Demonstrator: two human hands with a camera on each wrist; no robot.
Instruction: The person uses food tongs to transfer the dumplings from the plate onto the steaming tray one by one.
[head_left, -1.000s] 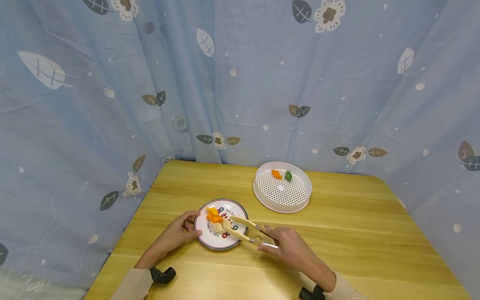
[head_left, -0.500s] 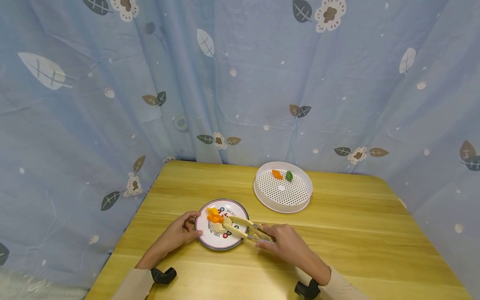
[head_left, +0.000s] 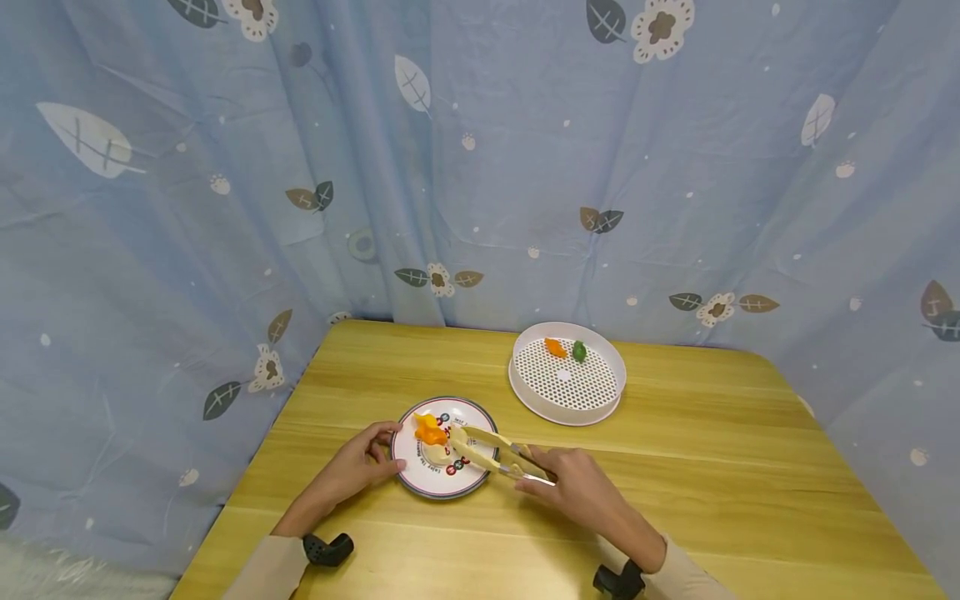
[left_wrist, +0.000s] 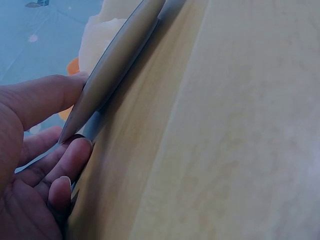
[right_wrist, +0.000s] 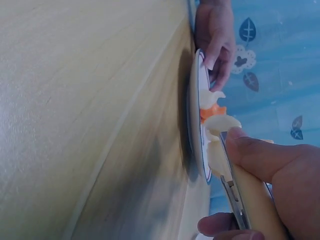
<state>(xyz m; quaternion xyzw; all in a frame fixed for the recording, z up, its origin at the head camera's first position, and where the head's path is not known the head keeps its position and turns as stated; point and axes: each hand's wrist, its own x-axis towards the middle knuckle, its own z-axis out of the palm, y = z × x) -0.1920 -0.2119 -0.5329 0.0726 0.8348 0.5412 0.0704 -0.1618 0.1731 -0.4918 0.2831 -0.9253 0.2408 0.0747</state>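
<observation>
My left hand (head_left: 358, 467) holds the left rim of a round white plate (head_left: 411, 481) with printed lettering, thumb on top and fingers at the edge. In the left wrist view, the plate's underside (left_wrist: 112, 70) shows close to the fingers. My right hand (head_left: 576, 485) grips cream-tipped food tongs (head_left: 483, 461) over the plate's right side. Between or beside the tong tips is a cream-coloured piece (head_left: 457, 435); whether it is pinched I cannot tell. A second pale, dumpling-like piece (head_left: 437, 455) lies near it, next to orange-yellow pieces (head_left: 431, 432).
Behind and to the right stands a round white strainer tray (head_left: 525, 402) with a perforated floor. It contains a small orange piece (head_left: 556, 347) and a green piece (head_left: 580, 351). A patterned blue curtain (head_left: 510, 167) hangs behind the wooden table (head_left: 712, 467).
The tong tips have shifted slightly on the plate, up toward the cream piece, which now lies a little farther right. My left hand stays at the rim.
</observation>
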